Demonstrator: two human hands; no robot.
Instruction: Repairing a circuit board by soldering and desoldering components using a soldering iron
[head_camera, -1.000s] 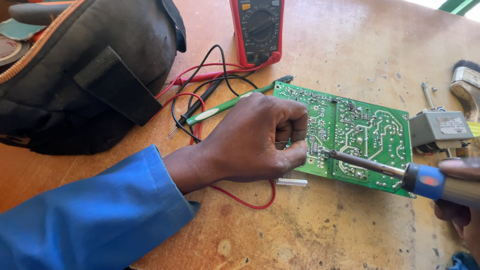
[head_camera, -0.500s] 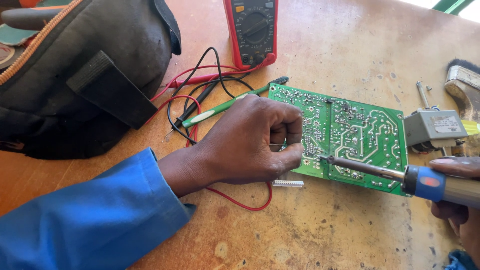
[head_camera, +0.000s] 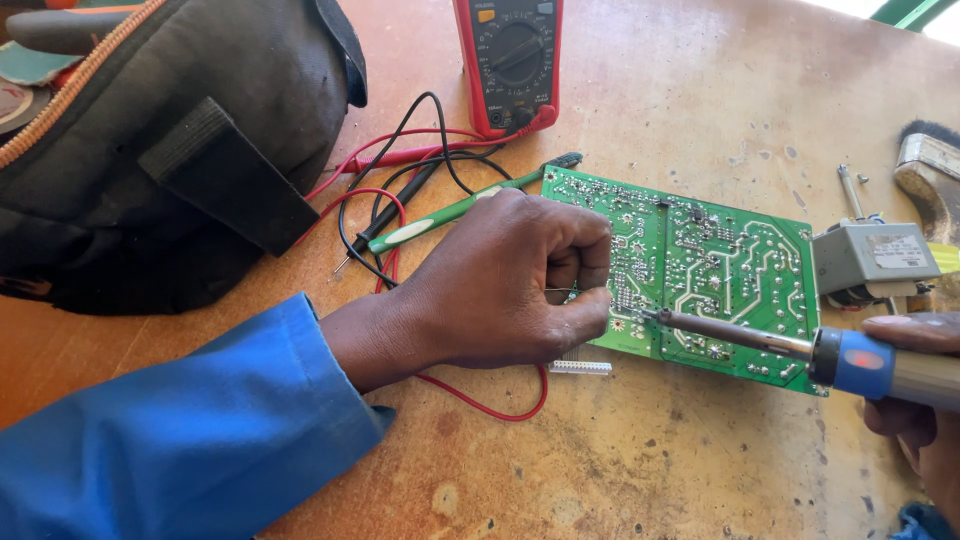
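Left hand (head_camera: 510, 285) at circuit board (head_camera: 705, 275) edge, right hand (head_camera: 925, 420) gripping soldering iron (head_camera: 800, 345)

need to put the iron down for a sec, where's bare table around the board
Bare wooden table lies below the circuit board and red lead, and above the board, right of the multimeter. Crowded: leads and bag left, grey part right.

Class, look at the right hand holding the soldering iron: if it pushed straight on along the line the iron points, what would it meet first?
The right hand aims the soldering iron leftward; its tip already sits at the green circuit board. Beyond that, probably the left hand, though depth is unclear.
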